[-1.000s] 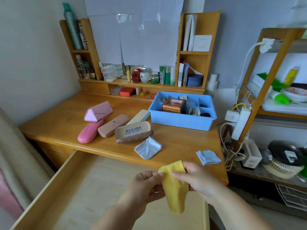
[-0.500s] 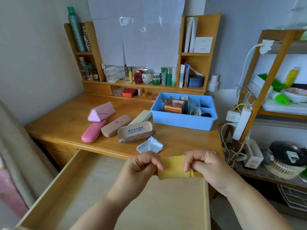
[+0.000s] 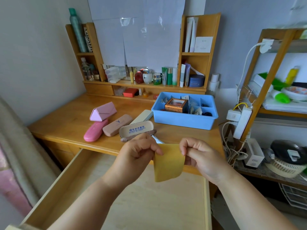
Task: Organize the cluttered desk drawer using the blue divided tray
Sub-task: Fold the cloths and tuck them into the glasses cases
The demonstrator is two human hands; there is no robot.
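A: Quick pass. We see the left hand (image 3: 136, 151) and right hand (image 3: 201, 156) both up over the open drawer (image 3: 149, 205), holding a yellow cloth (image 3: 167, 163).

B: Fingers?

A: Pressed together on both hands, each pinching a top corner of the cloth. Left fingers (image 3: 156, 149) on its left corner, right fingers (image 3: 184, 147) on its right corner. The cloth hangs down below the fingers, its lower edge curling.

B: Where's the tray?

A: The blue divided tray (image 3: 182, 121) sits on the tabletop (image 3: 69, 123), beyond the right fingers, well apart from them. A brown box (image 3: 176, 105) stands in one compartment, with small bits in others that we can't make out.

B: Beyond the left fingers?

A: An open glasses case (image 3: 137, 130) with blue print, just past the knuckles. Further left of it, a tan case (image 3: 117, 124), a pink case (image 3: 95, 132) and a pink triangular case (image 3: 103, 111). A pale case (image 3: 142, 116) lies between the open one and the tray. A white cloth (image 3: 157, 140) peeks out between the hands.
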